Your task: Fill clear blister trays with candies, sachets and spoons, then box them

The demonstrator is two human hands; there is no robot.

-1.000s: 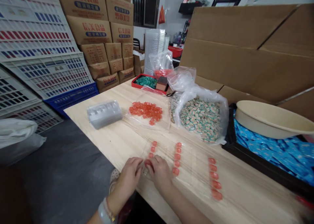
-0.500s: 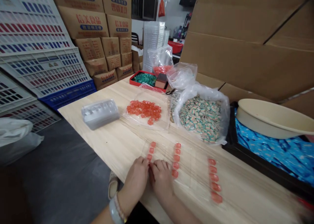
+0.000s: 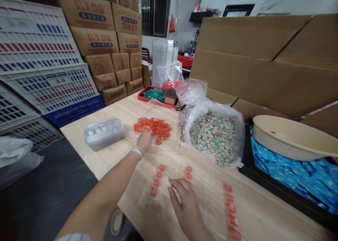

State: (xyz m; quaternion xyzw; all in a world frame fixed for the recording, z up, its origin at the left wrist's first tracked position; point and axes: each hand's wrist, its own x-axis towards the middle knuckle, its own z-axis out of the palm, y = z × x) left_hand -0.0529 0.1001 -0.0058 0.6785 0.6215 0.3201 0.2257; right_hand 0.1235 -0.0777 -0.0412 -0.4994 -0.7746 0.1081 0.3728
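Observation:
My left hand (image 3: 144, 139) reaches into the near left side of a pile of small, shiny red-orange pieces (image 3: 160, 127), which lie on a clear plastic sheet. Its fingers point down and look drawn together; whatever is between them is hidden. My right hand (image 3: 185, 203) hovers over the table with thumb and fingers apart, holding nothing, and covers part of the middle row of red pieces (image 3: 188, 169). To its left runs a slanting row of red pieces (image 3: 156, 183) on clear plastic. A longer row (image 3: 230, 208) lies to its right.
A stack of clear plastic trays (image 3: 104, 133) stands at the table's left edge. Beyond my hands are a bag of striped pieces (image 3: 213, 137) and a red tray (image 3: 142, 97) with green pieces. At right, a cream basin (image 3: 293, 142) rests over blue packets (image 3: 287, 176).
My left hand has left the left row and moved forward to the red pile. My right hand has drawn away to the right and opened. The view has tilted up slightly.

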